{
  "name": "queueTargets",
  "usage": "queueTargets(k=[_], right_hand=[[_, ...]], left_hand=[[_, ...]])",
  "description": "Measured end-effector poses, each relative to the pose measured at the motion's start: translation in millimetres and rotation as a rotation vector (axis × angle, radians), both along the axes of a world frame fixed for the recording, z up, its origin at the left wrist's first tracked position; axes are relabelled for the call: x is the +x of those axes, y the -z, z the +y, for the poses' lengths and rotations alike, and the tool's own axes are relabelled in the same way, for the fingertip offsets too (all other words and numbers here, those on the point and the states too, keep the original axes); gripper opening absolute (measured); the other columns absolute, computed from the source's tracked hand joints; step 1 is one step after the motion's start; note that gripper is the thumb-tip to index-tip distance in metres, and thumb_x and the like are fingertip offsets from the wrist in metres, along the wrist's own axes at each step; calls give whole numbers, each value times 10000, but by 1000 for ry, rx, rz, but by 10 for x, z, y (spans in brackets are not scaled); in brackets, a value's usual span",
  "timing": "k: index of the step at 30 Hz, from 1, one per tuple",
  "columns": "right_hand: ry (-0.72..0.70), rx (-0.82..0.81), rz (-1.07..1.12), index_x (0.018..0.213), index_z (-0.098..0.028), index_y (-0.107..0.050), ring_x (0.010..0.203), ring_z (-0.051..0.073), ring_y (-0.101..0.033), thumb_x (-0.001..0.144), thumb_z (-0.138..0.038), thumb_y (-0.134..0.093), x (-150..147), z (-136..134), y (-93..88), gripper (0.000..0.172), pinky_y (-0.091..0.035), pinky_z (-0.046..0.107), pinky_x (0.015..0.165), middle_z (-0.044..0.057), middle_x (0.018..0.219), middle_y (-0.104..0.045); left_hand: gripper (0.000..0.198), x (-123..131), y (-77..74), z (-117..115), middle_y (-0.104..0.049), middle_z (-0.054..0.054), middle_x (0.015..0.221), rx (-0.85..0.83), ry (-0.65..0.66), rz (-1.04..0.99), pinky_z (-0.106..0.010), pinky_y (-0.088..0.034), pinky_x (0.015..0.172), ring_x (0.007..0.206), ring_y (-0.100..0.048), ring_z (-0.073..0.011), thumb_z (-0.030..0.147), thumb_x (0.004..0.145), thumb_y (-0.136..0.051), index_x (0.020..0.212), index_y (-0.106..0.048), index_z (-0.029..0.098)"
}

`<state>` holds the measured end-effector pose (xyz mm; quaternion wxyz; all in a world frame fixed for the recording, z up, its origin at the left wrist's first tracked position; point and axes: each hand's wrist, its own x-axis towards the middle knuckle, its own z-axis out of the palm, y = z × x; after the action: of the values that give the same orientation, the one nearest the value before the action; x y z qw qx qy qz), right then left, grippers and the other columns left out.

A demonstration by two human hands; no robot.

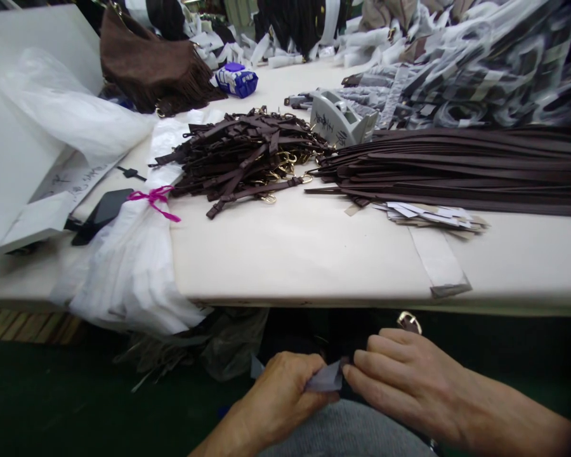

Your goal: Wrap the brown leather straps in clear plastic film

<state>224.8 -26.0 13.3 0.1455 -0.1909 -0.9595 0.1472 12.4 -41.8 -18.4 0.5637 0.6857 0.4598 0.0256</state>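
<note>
- Pinching a thin, pale grey scrap point(327, 379) between both hands, low over the lap, below the tabletop point(314, 254) edge
- left hand point(280, 397) and right hand point(400, 381) both clamped on it, fingertips almost meeting
- looks papery, bit creased

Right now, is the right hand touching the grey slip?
Touching. Head view: right hand pinches one end of the grey slip, left hand the other.

Below the table point(314, 254) edge, the left hand point(280, 397) and right hand point(409, 381) pinched 1 small grey paper strip point(327, 379) between their fingertips. On the table lay short brown straps point(242, 158), long brown straps point(457, 168), a tape dispenser point(337, 120) and paper scraps point(433, 216).
</note>
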Motion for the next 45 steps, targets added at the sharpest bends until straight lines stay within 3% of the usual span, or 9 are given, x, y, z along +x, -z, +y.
queueTargets(k=[9,13,17,23,28,31,36,41,45], right_hand=[[-150,-96,-101,919,-144,-574,617,153,-415,920,-121,-345,-39,11,29,230,-269,316,528,25,732,-556],[62,-199,26,1025,-122,-541,653,148,-446,955,-263,-371,-41,18,134,232,-322,290,560,39,758,-564],[182,-269,3,858,-153,-574,631,140,-442,947,-322,-391,-37,-17,141,264,-300,279,542,26,733,-547],[63,-15,-21,956,-128,-577,618,145,-418,904,-161,-464,28,-1,121,129,-256,305,540,30,731,-555],[-46,139,-61,1011,-79,-586,623,162,-431,901,-126,-386,22,14,66,234,-261,334,542,62,761,-578],[-103,127,-98,970,-87,-606,606,166,-412,905,-98,-300,3,13,-22,313,-250,344,530,56,741,-562],[-129,-27,-120,934,-118,-606,614,162,-398,908,-106,-346,-13,29,-31,261,-238,330,524,36,735,-551],[45,-422,-43,887,-145,-618,674,140,-461,937,-251,-414,-39,103,108,235,-318,274,566,37,762,-563],[115,-719,35,859,-140,-630,694,114,-506,930,-300,-434,-49,131,144,263,-375,220,602,37,764,-556]], left_hand=[[147,69,27,-38,-535,48,636,-46,86,-86,-164,-270,492,576,-492,-91,307,806,-534,767,-573,171],[204,84,56,-42,-508,59,644,-58,3,-133,-157,-277,511,578,-467,-73,371,802,-569,846,-589,173],[196,59,105,-58,-523,51,664,-5,-94,-119,-159,-290,543,602,-479,-70,348,802,-584,847,-604,158],[148,-59,104,-73,-517,46,627,-70,-121,-117,-156,-313,521,582,-488,-78,301,810,-568,830,-611,160],[186,-57,99,-96,-551,41,704,-106,-77,-164,-154,-336,499,497,-486,-54,287,841,-517,972,-573,166],[152,-28,100,-91,-549,41,683,-34,-19,-134,-151,-342,523,531,-504,-59,284,855,-507,885,-586,157],[57,18,86,-90,-590,32,741,105,64,-64,-160,-362,610,708,-566,-100,212,851,-519,852,-564,175],[149,46,67,-108,-628,-9,843,201,136,50,-214,-370,625,772,-594,-156,311,849,-534,903,-527,172],[240,-38,79,-104,-624,-18,800,259,211,-31,-214,-372,589,684,-596,-143,355,914,-378,917,-519,160]])
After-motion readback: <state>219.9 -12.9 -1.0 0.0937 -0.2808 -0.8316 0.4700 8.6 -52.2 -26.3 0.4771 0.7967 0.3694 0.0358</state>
